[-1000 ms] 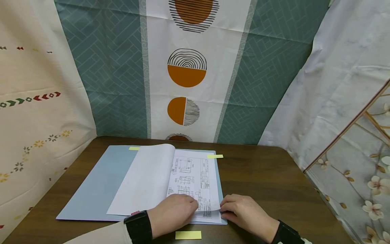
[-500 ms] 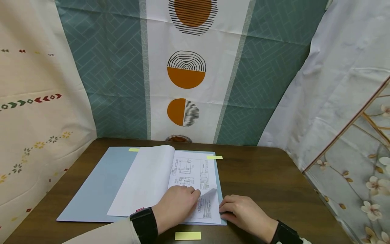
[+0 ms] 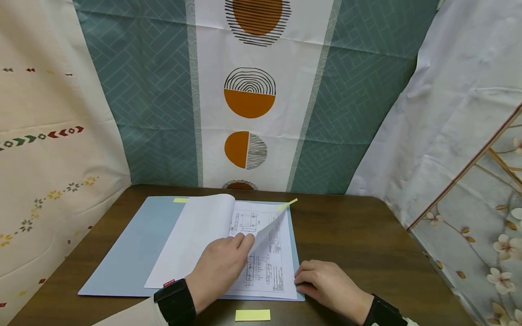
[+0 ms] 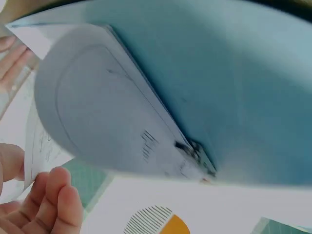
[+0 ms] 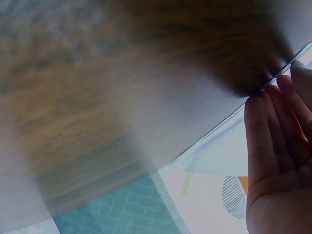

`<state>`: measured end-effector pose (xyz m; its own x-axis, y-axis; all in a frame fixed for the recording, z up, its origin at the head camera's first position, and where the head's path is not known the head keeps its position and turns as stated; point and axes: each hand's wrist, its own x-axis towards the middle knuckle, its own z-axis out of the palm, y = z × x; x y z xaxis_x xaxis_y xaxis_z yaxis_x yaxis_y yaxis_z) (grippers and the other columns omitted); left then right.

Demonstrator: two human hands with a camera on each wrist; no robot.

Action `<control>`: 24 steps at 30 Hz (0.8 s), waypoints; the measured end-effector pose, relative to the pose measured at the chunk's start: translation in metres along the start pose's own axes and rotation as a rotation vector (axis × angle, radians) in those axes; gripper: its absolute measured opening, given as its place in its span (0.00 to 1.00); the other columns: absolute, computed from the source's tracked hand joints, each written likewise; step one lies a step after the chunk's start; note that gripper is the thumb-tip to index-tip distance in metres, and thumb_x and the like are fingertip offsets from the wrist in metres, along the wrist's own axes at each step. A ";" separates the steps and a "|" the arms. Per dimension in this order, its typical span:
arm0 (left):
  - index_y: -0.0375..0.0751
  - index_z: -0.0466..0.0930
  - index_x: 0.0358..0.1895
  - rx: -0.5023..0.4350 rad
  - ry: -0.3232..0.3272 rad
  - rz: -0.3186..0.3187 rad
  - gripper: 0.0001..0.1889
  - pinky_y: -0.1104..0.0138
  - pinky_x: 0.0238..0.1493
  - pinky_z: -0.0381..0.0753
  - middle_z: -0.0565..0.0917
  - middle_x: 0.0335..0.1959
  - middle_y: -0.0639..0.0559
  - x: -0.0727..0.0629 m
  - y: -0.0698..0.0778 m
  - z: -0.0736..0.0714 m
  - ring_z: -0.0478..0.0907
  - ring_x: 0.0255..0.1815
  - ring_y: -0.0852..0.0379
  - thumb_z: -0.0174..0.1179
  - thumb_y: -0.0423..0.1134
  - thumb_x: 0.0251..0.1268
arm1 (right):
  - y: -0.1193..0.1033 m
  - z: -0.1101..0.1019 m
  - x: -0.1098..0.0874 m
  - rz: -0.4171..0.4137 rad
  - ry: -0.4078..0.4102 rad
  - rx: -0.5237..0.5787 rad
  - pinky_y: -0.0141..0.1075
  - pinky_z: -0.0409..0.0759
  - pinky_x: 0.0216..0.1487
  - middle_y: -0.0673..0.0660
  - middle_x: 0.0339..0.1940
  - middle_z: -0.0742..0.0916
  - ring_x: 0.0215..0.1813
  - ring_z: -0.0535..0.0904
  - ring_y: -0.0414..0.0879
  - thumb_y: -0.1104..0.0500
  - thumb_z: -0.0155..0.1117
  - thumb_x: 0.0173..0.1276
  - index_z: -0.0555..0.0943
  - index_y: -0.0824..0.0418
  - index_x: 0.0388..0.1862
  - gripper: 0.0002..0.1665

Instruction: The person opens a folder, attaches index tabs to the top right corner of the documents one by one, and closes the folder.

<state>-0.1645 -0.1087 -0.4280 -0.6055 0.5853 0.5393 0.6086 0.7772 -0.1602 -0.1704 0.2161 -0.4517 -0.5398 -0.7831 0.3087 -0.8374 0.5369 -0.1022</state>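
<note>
While the blue folder (image 3: 130,249) lies spread on the brown table (image 3: 346,235), at the lower centre and left of the head view, a person's left hand (image 3: 220,267) pinches the lifted page (image 3: 265,232) between thumb and fingers, near the middle of the frame. That page bends up to a point at its upper right, where a yellow tab (image 3: 287,203) stands tilted. Under it, to the right, shows a printed drawing sheet (image 3: 263,274) with line figures and small text; to its left a blank white sheet (image 3: 191,244) is folded over, curling at its top. A second yellow tab, the upper-left tab (image 3: 181,200), sits at the folder's top. At the lower right of centre, the right hand (image 3: 326,284) touches the folder's right edge, its fingers relaxed and close together; the right wrist view shows their tips along that edge. A yellow strip (image 3: 253,315) lies on the table just below the folder, at bottom centre. In the left wrist view a blurred metal clip (image 4: 197,156) shows at lower centre. Behind, a teal and white cloth (image 3: 159,113) fills the upper middle.
</note>
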 end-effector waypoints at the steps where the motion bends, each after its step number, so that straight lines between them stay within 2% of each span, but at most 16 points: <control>1: 0.42 0.76 0.69 0.001 0.018 0.004 0.32 0.69 0.26 0.75 0.79 0.34 0.50 -0.001 -0.002 -0.001 0.72 0.22 0.59 0.81 0.35 0.64 | 0.000 0.000 0.000 0.000 0.002 0.001 0.27 0.84 0.45 0.40 0.44 0.88 0.43 0.82 0.32 0.59 0.88 0.64 0.93 0.49 0.41 0.10; 4: 0.52 0.65 0.86 0.012 0.038 0.008 0.52 0.68 0.26 0.75 0.78 0.35 0.49 -0.005 -0.009 -0.004 0.71 0.22 0.58 0.84 0.34 0.58 | 0.000 0.000 0.000 -0.001 0.006 0.002 0.26 0.84 0.45 0.39 0.44 0.88 0.43 0.82 0.31 0.59 0.88 0.64 0.93 0.49 0.41 0.11; 6: 0.55 0.61 0.89 0.035 0.031 0.007 0.57 0.66 0.29 0.76 0.78 0.36 0.48 -0.008 -0.014 -0.006 0.74 0.24 0.56 0.84 0.34 0.57 | 0.000 0.000 0.001 -0.002 0.008 -0.002 0.26 0.84 0.46 0.39 0.44 0.88 0.43 0.82 0.31 0.59 0.88 0.64 0.93 0.49 0.41 0.11; 8: 0.49 0.65 0.87 0.080 0.016 0.010 0.53 0.63 0.34 0.80 0.79 0.37 0.47 -0.012 -0.020 -0.006 0.78 0.28 0.53 0.83 0.33 0.58 | 0.000 0.001 0.001 -0.006 0.013 -0.003 0.27 0.83 0.46 0.39 0.44 0.88 0.43 0.82 0.31 0.59 0.88 0.63 0.93 0.49 0.41 0.11; 10: 0.41 0.74 0.81 0.137 -0.003 0.011 0.45 0.58 0.44 0.82 0.81 0.38 0.45 -0.016 -0.027 -0.006 0.81 0.34 0.49 0.82 0.33 0.59 | -0.001 0.000 0.000 -0.009 0.017 -0.003 0.27 0.84 0.45 0.40 0.44 0.88 0.43 0.82 0.32 0.59 0.88 0.63 0.93 0.49 0.41 0.11; 13: 0.35 0.84 0.69 0.216 -0.057 0.002 0.33 0.49 0.55 0.78 0.81 0.40 0.42 -0.023 -0.036 -0.007 0.81 0.41 0.44 0.82 0.35 0.60 | -0.002 0.000 0.000 -0.002 0.010 0.004 0.27 0.84 0.45 0.40 0.44 0.88 0.43 0.82 0.32 0.59 0.88 0.63 0.93 0.50 0.41 0.11; 15: 0.33 0.87 0.64 0.265 -0.094 -0.008 0.28 0.46 0.59 0.75 0.80 0.41 0.40 -0.028 -0.041 -0.007 0.80 0.43 0.42 0.82 0.36 0.60 | -0.002 -0.001 0.000 0.007 0.001 0.005 0.27 0.84 0.45 0.40 0.44 0.88 0.43 0.82 0.32 0.59 0.88 0.64 0.93 0.50 0.42 0.11; 19: 0.32 0.89 0.59 0.321 -0.157 -0.019 0.24 0.44 0.60 0.72 0.77 0.42 0.39 -0.037 -0.046 -0.009 0.77 0.45 0.40 0.82 0.36 0.62 | -0.001 -0.001 0.000 0.012 -0.008 0.001 0.28 0.84 0.45 0.40 0.44 0.88 0.43 0.82 0.32 0.58 0.88 0.64 0.93 0.49 0.42 0.10; 24: 0.32 0.89 0.53 0.338 -0.245 -0.029 0.23 0.45 0.56 0.73 0.76 0.40 0.37 -0.046 -0.044 -0.013 0.74 0.44 0.39 0.85 0.38 0.58 | -0.001 -0.001 0.000 0.014 -0.014 0.008 0.28 0.84 0.45 0.40 0.44 0.88 0.43 0.82 0.32 0.58 0.87 0.64 0.93 0.50 0.42 0.10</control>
<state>-0.1569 -0.1726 -0.4347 -0.7490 0.5678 0.3414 0.4114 0.8025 -0.4321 -0.1693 0.2164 -0.4506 -0.5526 -0.7799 0.2938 -0.8303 0.5456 -0.1136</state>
